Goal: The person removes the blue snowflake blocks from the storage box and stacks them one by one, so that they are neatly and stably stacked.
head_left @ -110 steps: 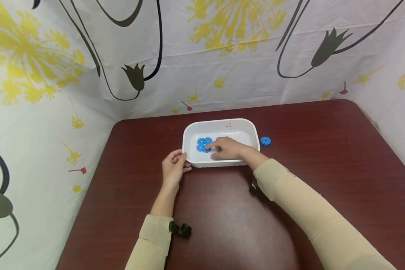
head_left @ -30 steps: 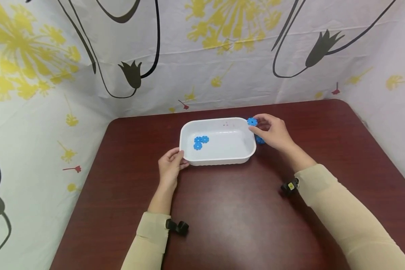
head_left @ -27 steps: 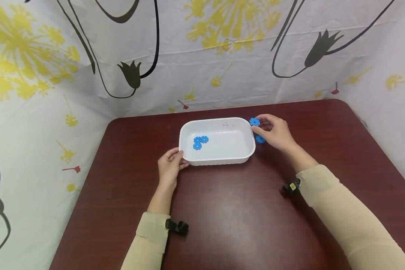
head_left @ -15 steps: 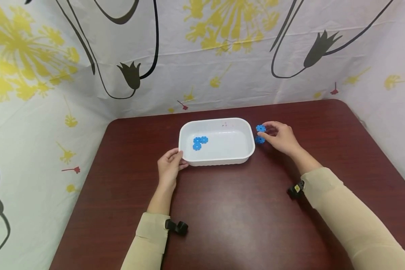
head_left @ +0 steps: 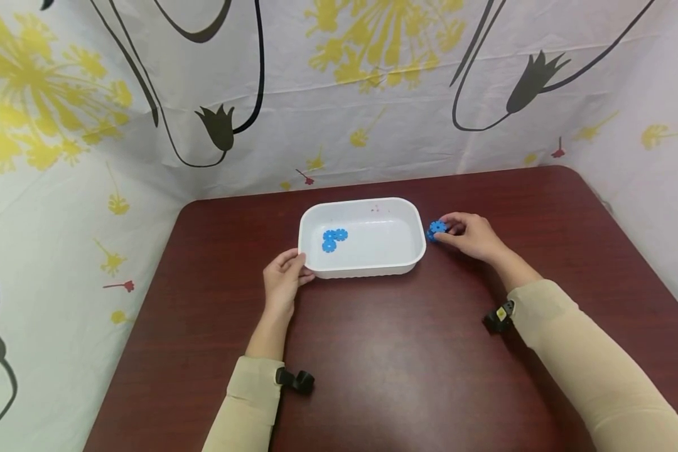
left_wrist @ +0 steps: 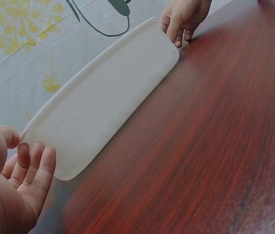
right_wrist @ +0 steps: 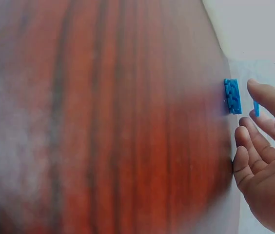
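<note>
In the head view my left hand [head_left: 282,284] grips the near left corner of a white plastic tray [head_left: 367,274], thumb at the rim. Inside the tray lie three blue notched discs [head_left: 329,245], grouped toward its left side. My right hand [head_left: 474,237] pinches another blue notched disc [head_left: 438,226] between thumb and forefinger, just right of the tray. Beneath it a small stack of blue discs [head_left: 431,236] is partly hidden. The right wrist view shows this stack [right_wrist: 232,96] from the side, with a narrow gap between it and the held disc [right_wrist: 256,108].
Everything rests on a dark red wooden table [head_left: 367,351]. Behind and beside it hangs a white cloth [head_left: 316,125] with printed flowers. Black wrist cameras [head_left: 296,380] are strapped at both cuffs.
My right hand has left the tray's inside with a blue disc, carried it right past the rim and lowered it over the stack. My left hand stays at the tray's corner.
</note>
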A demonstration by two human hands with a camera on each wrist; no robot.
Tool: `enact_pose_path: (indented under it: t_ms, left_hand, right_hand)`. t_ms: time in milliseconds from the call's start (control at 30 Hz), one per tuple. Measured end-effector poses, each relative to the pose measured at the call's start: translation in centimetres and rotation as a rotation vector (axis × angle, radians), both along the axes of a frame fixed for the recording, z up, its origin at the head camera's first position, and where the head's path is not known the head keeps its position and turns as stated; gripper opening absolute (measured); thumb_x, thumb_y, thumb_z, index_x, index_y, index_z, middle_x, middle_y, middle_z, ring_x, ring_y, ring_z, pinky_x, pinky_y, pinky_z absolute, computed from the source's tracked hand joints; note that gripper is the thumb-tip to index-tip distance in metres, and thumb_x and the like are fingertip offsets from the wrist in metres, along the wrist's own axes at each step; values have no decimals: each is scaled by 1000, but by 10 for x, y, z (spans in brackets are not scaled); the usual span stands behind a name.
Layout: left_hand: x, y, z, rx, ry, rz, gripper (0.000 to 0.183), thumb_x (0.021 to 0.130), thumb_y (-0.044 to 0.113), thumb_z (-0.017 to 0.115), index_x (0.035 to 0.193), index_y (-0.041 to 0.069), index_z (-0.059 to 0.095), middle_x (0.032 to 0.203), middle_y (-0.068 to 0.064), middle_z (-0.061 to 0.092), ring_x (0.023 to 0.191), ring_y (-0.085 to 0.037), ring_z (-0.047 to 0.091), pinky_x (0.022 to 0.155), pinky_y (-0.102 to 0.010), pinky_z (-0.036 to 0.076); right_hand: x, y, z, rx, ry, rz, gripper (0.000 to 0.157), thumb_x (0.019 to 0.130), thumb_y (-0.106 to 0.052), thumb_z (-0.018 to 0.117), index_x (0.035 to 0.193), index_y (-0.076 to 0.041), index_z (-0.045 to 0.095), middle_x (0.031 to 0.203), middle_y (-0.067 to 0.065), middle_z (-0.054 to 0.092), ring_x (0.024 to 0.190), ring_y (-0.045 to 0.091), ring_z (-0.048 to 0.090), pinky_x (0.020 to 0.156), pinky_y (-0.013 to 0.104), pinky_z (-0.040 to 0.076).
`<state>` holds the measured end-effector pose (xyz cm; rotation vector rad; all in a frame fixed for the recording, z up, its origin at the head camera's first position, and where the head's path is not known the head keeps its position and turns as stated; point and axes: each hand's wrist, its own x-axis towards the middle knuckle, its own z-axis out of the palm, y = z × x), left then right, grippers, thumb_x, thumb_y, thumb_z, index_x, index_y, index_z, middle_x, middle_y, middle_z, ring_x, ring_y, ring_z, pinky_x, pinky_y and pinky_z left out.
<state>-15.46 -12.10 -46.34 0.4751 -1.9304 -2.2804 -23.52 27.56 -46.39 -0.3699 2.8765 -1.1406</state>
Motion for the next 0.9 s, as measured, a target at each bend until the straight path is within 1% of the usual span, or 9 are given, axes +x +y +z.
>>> enact_pose_path:
  t_ms: [100,200,300,800,900]
  left_hand:
    - [1,0,0,1,0,-2,29,96,6,67,122,-8,65,100,-30,65,62,-13,67,62,-28,63]
    - [1,-1,-1,-3,3,-3,29,96,7,67,121,-8,65,100,-29,65,62,-12,67,62,-27,63]
    - [2,-1,0,-2,8,-4,29,96,6,67,121,-7,65,100,-29,65,62,-12,67,61,-27,63]
    - [0,-2,-1,-6,1,-16,29,96,7,67,121,-6,65,100,-30,65,62,-12,67,61,-27,63]
    - [0,-2,-1,-4,3,-15,28,96,7,67,121,-6,65,98,-28,66,62,-12,67,61,-27,63]
  right_hand:
    - [-1,-1,-2,14,10,23,42,92,-25,77,122,3,66,105,18,67,92,29,61,76,33,52]
    - [-1,-2,-3,30,5,42,42,92,-23,77,122,3,65,107,19,65,94,31,61,80,41,52]
    - [-2,-3,-3,40,-4,51,42,92,-22,78,122,4,65,109,19,63,95,32,60,82,44,52]
    - [-3,-3,-5,43,-7,65,42,91,-19,78,122,5,64,110,20,61,97,34,59,84,48,51]
    - [-3,-3,-5,39,6,55,41,91,-19,78,122,4,64,109,20,62,96,33,60,83,46,52]
